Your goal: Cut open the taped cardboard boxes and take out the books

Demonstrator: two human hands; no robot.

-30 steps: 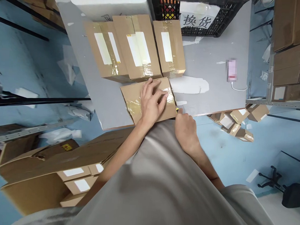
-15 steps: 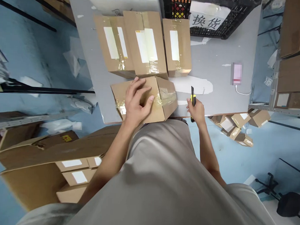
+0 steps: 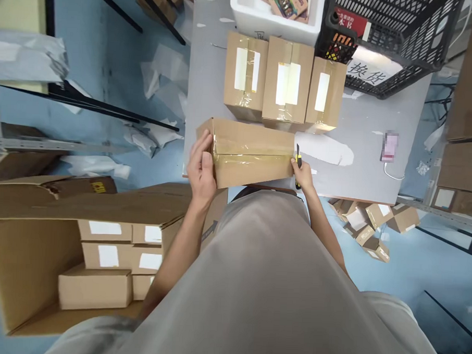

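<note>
A taped cardboard box (image 3: 252, 152) lies lengthwise at the near edge of the grey table (image 3: 357, 166). My left hand (image 3: 202, 165) grips its left end, fingers curled over the top edge. My right hand (image 3: 303, 174) is closed on a yellow and black utility knife (image 3: 298, 160), whose blade end sits against the box's right end, at the clear tape seam. Three sealed boxes (image 3: 287, 85) with white labels stand side by side just behind it.
A black crate (image 3: 394, 32) with a paper sign and a white foam bin (image 3: 278, 12) stand at the table's back. A phone (image 3: 389, 146) on a cable lies to the right. A large open carton (image 3: 72, 243) holding small boxes sits on the floor at left; small boxes (image 3: 370, 224) lie at right.
The box has been turned from lying askew to lying crosswise along the table edge. My left hand moved from its top to its left end. My right hand brought the knife to the right end.
</note>
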